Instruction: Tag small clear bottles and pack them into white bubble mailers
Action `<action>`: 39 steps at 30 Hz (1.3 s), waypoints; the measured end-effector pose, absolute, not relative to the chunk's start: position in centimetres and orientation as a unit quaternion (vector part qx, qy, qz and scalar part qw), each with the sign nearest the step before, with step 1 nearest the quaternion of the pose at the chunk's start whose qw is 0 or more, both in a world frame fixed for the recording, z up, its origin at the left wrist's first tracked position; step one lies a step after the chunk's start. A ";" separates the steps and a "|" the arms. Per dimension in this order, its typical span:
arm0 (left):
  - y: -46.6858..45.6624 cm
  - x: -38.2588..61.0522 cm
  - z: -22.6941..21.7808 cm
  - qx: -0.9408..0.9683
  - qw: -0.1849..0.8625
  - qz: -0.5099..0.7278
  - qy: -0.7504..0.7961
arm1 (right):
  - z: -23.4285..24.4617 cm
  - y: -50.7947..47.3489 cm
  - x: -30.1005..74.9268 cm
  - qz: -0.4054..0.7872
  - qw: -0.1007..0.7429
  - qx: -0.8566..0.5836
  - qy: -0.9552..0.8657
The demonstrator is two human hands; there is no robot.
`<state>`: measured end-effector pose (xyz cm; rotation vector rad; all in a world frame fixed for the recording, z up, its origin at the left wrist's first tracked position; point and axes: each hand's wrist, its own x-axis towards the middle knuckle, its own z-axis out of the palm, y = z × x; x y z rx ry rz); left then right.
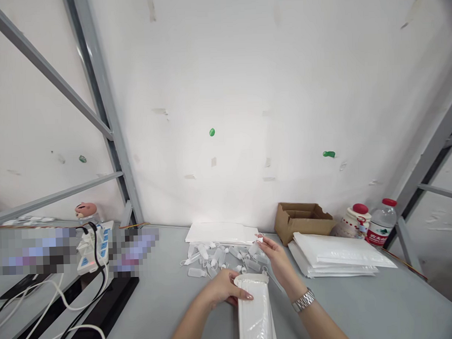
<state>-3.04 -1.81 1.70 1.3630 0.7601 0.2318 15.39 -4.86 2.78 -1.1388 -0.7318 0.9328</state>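
Observation:
My left hand (225,289) is closed round the far end of a stack of white plastic bags (255,312) that lies lengthwise on the grey table (171,295). My right hand (275,259), with a metal watch on the wrist, reaches past that stack and pinches a small white bottle (259,240) between the fingertips. Just beyond both hands lies a loose pile of several small white bottles (218,259), some with clips.
A flat stack of white sheets (221,232) lies against the wall. A brown cardboard box (302,220), a pile of white padded envelopes (336,254) and two red-capped bottles (379,221) are at the right. A power strip (93,248) with cables is at the left, beside grey shelf posts.

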 end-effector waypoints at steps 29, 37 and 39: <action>-1.1 -3.5 1.4 0.613 0.695 0.118 0.355 | 3.4 -7.3 16.2 0.522 0.629 -0.512 -0.263; -0.8 -3.5 0.8 0.616 0.690 0.125 0.360 | 4.3 -8.3 16.8 0.408 0.623 -0.591 -0.310; -0.9 -3.4 1.0 0.617 0.688 0.125 0.360 | 4.0 -8.4 16.9 0.402 0.632 -0.586 -0.310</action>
